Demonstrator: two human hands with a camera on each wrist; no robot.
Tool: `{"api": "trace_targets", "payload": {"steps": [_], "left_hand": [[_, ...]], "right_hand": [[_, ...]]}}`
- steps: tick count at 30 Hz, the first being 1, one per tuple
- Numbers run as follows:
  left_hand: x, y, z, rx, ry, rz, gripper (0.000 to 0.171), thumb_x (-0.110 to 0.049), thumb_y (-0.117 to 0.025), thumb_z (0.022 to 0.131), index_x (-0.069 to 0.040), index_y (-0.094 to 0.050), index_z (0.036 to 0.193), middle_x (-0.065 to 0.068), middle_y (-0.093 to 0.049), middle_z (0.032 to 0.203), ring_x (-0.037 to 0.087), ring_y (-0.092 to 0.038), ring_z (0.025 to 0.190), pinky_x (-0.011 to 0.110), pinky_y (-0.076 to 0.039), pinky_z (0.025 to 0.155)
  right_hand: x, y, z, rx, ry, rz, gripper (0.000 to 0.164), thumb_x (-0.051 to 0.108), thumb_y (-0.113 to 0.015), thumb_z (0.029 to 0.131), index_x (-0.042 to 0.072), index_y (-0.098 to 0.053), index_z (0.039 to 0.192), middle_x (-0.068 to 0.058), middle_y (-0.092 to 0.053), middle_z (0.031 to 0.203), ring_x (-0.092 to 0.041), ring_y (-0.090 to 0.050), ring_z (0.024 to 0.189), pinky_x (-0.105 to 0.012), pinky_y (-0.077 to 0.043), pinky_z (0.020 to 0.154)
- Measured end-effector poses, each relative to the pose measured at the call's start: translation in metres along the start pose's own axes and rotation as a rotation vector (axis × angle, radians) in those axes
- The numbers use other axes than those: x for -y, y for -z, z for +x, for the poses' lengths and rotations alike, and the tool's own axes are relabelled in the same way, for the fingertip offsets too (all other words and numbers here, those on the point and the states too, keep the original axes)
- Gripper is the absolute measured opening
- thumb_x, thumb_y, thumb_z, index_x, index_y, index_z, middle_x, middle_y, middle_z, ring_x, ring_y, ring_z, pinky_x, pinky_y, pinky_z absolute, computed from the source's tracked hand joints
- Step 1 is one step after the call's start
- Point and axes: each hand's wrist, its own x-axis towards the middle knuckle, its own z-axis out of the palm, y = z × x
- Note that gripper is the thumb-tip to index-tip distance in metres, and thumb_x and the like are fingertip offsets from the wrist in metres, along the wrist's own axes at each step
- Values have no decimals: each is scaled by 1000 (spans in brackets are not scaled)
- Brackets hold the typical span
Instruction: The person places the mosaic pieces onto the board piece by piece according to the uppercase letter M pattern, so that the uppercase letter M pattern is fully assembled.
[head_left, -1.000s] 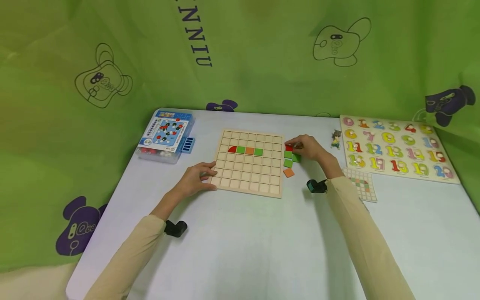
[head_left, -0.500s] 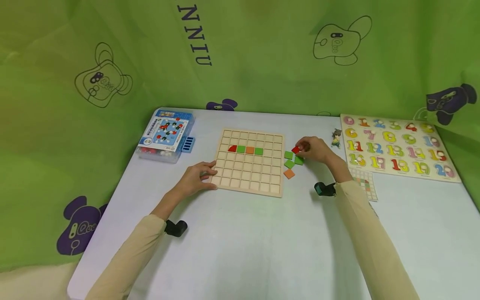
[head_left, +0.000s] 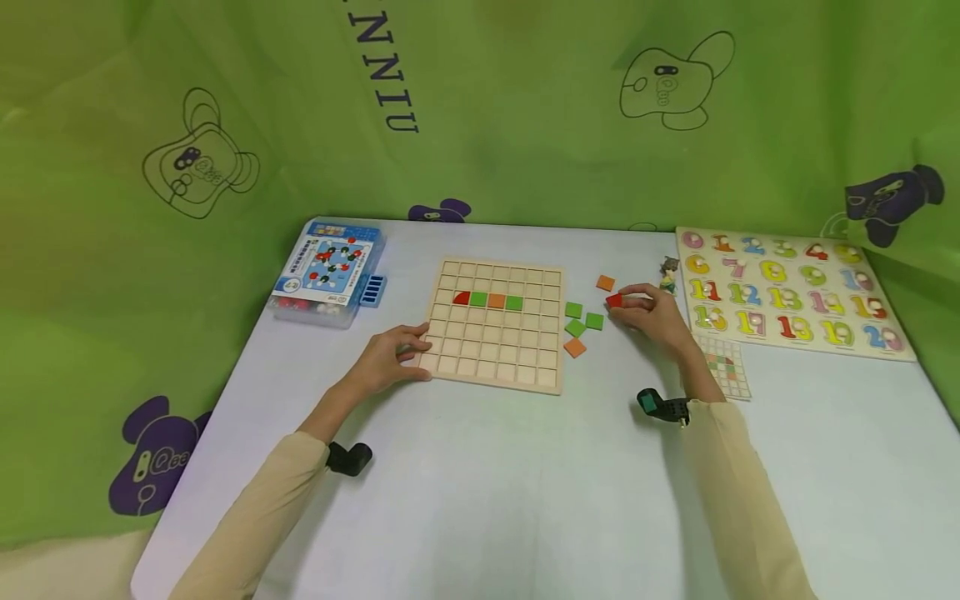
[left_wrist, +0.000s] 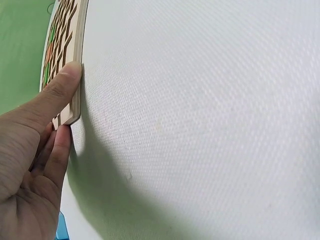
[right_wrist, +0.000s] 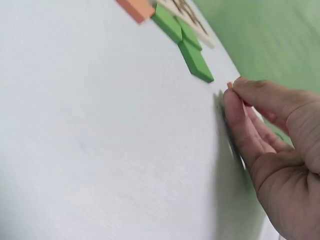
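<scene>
My left hand (head_left: pixel 381 360) grips the left edge of a wooden grid board (head_left: pixel 480 342) near its front corner; in the left wrist view the thumb lies along the board's rim (left_wrist: pixel 76 100). Four squares in one row hold a red quarter-round tile (head_left: pixel 462 298), two green ones and an orange tile (head_left: pixel 497 301). Right of the board, my right hand (head_left: pixel 658 323) pinches a red tile (head_left: pixel 615 301) between thumb and fingertips. Close by lie several green tiles (head_left: pixel 594 321), an orange tile (head_left: pixel 574 347) nearer the front and another orange tile (head_left: pixel 605 283) farther back.
A patterned card (head_left: pixel 731 383) lies under the right forearm's side. Behind it are a number puzzle board (head_left: pixel 802 292) and a small cat figure (head_left: pixel 669 275). At the back left stands a boxed molecule set (head_left: pixel 326 267) beside a blue piece (head_left: pixel 373 291). Green cloth hangs behind.
My right hand has moved right, carrying the red tile away from the board's edge and uncovering green tiles and the rear orange tile. The left hand keeps its hold on the board.
</scene>
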Motion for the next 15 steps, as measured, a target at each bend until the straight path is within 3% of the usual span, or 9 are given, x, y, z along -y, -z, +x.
{"api": "trace_targets", "payload": {"steps": [3, 9, 15], "left_hand": [[2, 0, 0, -2, 1, 2, 45, 0, -83, 69, 8, -65, 110, 14, -45, 144, 32, -45, 130, 29, -51, 96], [4, 0, 1, -3, -14, -14, 46, 0, -83, 69, 8, -65, 110, 15, -45, 144, 32, -45, 130, 29, -51, 96], [5, -1, 1, -1, -10, -28, 46, 1, -83, 69, 9, -65, 110, 16, -45, 144, 32, -45, 130, 29, -51, 97]], "right_hand": [[-1, -6, -4, -21, -18, 54, 46, 18, -69, 90, -1, -50, 127, 10, -62, 96, 0, -60, 85, -9, -51, 73], [3, -20, -7, -14, 12, 115, 42, 13, -67, 91, -1, -52, 127, 2, -57, 105, -4, -59, 87, -11, -52, 74], [11, -31, -2, 67, 48, 120, 42, 6, -65, 91, -4, -50, 128, -6, -54, 111, -4, -61, 91, -13, -53, 78]]}}
